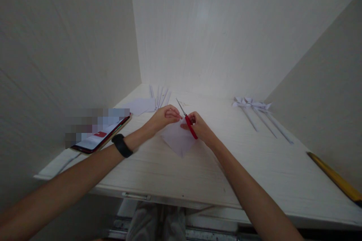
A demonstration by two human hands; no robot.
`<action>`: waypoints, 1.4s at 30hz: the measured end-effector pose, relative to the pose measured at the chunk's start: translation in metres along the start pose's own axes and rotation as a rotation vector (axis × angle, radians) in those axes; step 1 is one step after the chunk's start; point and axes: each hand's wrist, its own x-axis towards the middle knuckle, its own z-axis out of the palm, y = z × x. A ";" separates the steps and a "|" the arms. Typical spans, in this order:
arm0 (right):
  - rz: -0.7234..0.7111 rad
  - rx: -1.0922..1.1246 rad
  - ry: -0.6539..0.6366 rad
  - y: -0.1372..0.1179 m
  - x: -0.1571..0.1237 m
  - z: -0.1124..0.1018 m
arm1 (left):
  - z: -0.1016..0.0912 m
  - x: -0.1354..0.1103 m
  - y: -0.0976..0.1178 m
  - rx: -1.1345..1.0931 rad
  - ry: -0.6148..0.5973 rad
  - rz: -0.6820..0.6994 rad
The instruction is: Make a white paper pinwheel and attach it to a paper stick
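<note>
1. In the middle of the surface (198,177), seen in the head view, a sheet of white paper (178,141) lies with one corner pointing towards the person, its far end up at the fingertips.
2. The left hand (167,116) comes in from the left, thumb and fingertips brought together on the far end of the paper; a black wristband (122,145) circles that wrist.
3. The right hand (198,125) is closed around the red handles of the scissors (190,124), its fingertips also at the paper. The slim blades point away and to the left, clear of the sheet (they look to lie together).
4. Beyond the left hand, more white sheets (141,106) lie flat, with several thin paper sticks (161,98) just beside them.
5. Near the blades are small pale bits (183,104), too small to make out.
6. At the far right, three paper sticks with folded white tops (249,103) lie side by side, well apart from the hands.
7. At the left edge, a phone (97,135) rests tilted, its screen partly blurred out.
8. Along the right wall lies a long yellow object (333,175).
</note>
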 end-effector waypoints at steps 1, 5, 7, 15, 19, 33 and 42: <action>-0.003 0.006 0.007 0.000 0.000 0.000 | 0.000 0.000 0.000 -0.003 -0.011 0.000; -0.042 0.044 0.026 0.001 0.001 0.000 | -0.001 0.000 -0.001 -0.020 -0.032 -0.014; -0.059 0.065 0.023 0.002 0.001 0.000 | -0.001 0.001 -0.001 -0.028 -0.033 -0.027; -0.056 0.084 0.035 0.000 0.002 0.001 | -0.003 0.005 -0.005 -0.027 -0.054 -0.018; -0.051 0.111 0.039 -0.002 0.002 0.001 | -0.004 0.007 -0.008 -0.026 -0.076 0.004; 0.102 0.171 0.033 -0.020 -0.004 -0.001 | -0.002 0.004 -0.005 -0.061 -0.058 -0.045; 0.133 0.255 0.169 -0.018 -0.002 -0.015 | -0.006 -0.001 0.006 0.064 0.110 0.056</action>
